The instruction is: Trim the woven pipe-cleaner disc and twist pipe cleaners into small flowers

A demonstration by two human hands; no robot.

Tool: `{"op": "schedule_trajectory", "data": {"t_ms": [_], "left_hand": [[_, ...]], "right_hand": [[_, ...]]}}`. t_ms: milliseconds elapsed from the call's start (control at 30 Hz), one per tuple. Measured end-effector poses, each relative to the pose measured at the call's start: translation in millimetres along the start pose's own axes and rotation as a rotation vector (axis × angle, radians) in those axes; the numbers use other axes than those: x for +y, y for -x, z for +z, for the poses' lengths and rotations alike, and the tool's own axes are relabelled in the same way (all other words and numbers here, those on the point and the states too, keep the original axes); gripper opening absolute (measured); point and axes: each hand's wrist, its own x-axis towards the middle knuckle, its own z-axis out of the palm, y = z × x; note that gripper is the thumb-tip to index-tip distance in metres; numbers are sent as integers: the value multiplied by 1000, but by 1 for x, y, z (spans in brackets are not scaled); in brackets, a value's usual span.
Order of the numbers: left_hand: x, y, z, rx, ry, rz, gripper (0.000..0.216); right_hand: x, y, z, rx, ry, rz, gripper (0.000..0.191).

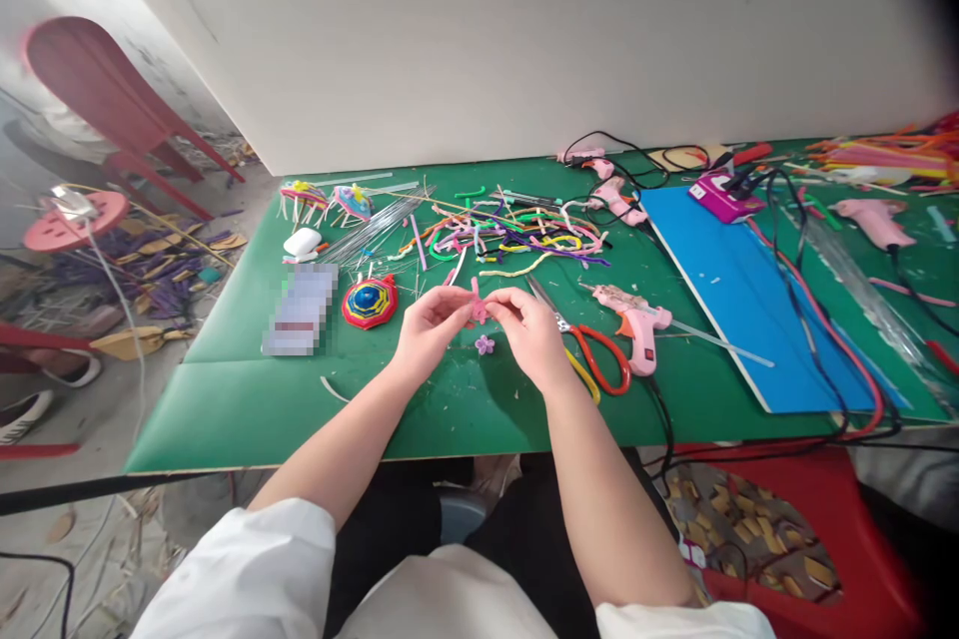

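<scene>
Between my fingertips is a small pink pipe-cleaner flower (479, 309), pinched from both sides above the green table. My left hand (435, 321) grips its left side, and my right hand (525, 327) grips its right side. Just below them a small purple flower (484, 345) lies on the table. Scissors with red and yellow handles (603, 357) rest right of my right hand, partly hidden by it. Beyond them lies a pink glue gun (636, 319) with a clear glue stick in it. A red, yellow and blue coiled umbrella shape (370, 302) sits left of my left hand.
Loose coloured pipe cleaners (516, 232) and thin wires (382, 228) spread behind my hands. A blurred phone (301, 310) and a white case (303, 243) lie at left. At right are a blue board (719, 300), a purple power strip (723, 198) and trailing cables.
</scene>
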Motion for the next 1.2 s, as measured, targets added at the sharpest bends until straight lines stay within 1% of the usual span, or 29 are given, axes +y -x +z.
{"op": "schedule_trajectory", "data": {"t_ms": [67,167,233,300,367,400,533,667,800,867,933,1033,1100,1200], "left_hand": [[-1,0,-2,-34,-217,184,16],[-4,-1,-7,-51,-523,455,17],[-6,-2,-10,-28,-616,564,17],[-7,-2,-12,-8,-653,603,17],[-6,-2,-12,-3,-662,576,15],[-5,-2,-12,-10,-657,535,15],[1,-5,-10,-59,-549,268,12],[4,-9,-12,-127,-314,63,12],[7,-10,-15,-250,1,-166,15],[9,-8,-14,-275,91,-209,16],[11,-7,-13,-242,82,-183,16],[12,-4,-10,-138,-96,-65,17],[11,-2,-9,-88,-288,89,14],[6,-1,-10,-51,-524,378,10]], "right_hand": [[0,-1,-1,-20,-70,62,12],[1,-1,-3,-56,-126,88,13],[0,0,-3,-63,-116,83,14],[-1,2,-4,-62,-82,68,15],[-3,3,-4,-61,-41,40,16],[-3,3,-4,-63,-18,24,16],[-3,3,-6,-51,72,-68,14],[-3,2,-8,-61,183,-191,15],[-3,1,-8,-89,244,-313,17],[-3,0,-9,-95,264,-349,17],[-2,0,-10,-86,268,-335,15],[-1,1,-11,-57,189,-220,14],[-1,2,-12,-71,22,-69,14],[1,2,-10,-128,-285,184,28]]}}
